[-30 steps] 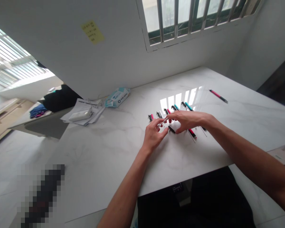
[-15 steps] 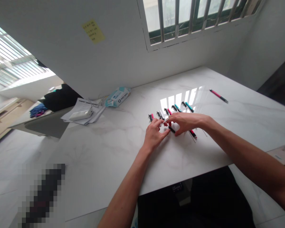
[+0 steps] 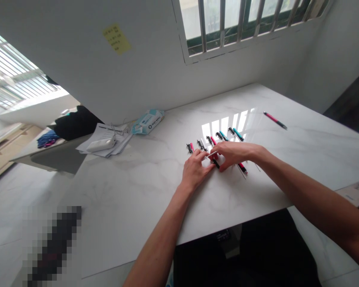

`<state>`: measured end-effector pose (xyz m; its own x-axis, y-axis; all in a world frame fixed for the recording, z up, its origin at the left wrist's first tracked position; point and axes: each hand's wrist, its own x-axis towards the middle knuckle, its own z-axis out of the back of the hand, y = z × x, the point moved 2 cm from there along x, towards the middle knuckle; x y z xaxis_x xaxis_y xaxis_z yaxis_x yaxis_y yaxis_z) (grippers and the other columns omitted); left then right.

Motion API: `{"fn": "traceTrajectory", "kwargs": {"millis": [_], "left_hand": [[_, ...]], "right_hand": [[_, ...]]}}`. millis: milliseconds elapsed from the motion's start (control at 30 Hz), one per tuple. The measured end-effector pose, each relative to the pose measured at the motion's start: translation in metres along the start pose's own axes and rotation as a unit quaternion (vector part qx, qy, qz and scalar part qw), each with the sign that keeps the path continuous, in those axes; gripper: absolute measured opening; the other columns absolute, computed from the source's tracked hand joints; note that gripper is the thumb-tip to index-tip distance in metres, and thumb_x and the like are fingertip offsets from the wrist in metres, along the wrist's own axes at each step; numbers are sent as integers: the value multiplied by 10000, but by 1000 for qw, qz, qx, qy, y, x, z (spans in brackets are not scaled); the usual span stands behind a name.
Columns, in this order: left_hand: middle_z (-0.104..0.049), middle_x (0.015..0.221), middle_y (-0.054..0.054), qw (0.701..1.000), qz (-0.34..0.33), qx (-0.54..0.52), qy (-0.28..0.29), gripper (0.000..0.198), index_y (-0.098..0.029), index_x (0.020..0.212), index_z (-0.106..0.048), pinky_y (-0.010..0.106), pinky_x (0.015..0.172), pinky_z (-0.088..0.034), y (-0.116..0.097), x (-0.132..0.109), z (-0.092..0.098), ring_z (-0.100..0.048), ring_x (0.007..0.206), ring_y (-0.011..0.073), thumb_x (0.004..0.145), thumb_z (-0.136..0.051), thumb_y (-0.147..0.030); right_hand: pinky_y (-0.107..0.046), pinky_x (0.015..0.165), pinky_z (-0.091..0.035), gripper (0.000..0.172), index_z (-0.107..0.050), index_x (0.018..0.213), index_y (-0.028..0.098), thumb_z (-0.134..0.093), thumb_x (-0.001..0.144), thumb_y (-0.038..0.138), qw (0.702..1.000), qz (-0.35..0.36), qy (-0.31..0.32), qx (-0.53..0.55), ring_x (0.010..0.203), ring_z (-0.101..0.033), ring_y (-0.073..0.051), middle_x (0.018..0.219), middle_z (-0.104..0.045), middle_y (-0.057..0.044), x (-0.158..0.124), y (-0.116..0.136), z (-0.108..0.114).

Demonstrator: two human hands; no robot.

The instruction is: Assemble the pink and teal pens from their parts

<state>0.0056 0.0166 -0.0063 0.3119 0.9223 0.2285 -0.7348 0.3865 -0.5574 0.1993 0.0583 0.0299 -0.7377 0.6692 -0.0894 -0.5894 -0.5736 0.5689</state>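
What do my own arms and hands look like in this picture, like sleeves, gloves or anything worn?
Both forearms are bare as far as the picture shows, with no sleeve in view. Your left hand and right hand are ungloved, and neither wrist shows a watch or band. Rings are too small to rule out.

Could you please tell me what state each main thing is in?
Left hand: bent, gripping
Right hand: bent, gripping
White stick: held between both hands
Red-and-black pen: whole, lying apart
Rightmost teal barrel: lying flat
Wipes pack: lying down
Papers: piled
Yellow note: stuck up
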Motion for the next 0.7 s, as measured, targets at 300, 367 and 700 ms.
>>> {"fn": "traceTrajectory", "kwargs": {"millis": [300,367,700], "left_hand": [[-619,969,9,1000,12,8,-11,183,-261,994,-739,299,744,-459,2,1,-1,-612,805,171,829,-796,-313],[-621,969,10,1000,11,4,-12,190,-258,992,-739,298,754,-460,3,1,0,-607,799,169,823,-805,-313],[-574,815,-16,979,57,-188,-60,178,-228,963,-646,248,645,-411,-1,3,13,-496,666,124,908,-669,-395]], "right_hand": [[-351,756,-464,303,-737,986,211,-807,739,370,1000,15,12,6,872,-653,-235,976,-730,-56,2,-1,-1],[-352,758,-464,299,-737,989,212,-805,746,373,1000,17,10,6,872,-654,-233,978,-730,-56,2,-1,-1],[-350,750,-472,417,-744,1061,212,-861,727,432,1000,-2,1,19,879,-645,-229,1008,-727,-65,2,0,-1]]}}
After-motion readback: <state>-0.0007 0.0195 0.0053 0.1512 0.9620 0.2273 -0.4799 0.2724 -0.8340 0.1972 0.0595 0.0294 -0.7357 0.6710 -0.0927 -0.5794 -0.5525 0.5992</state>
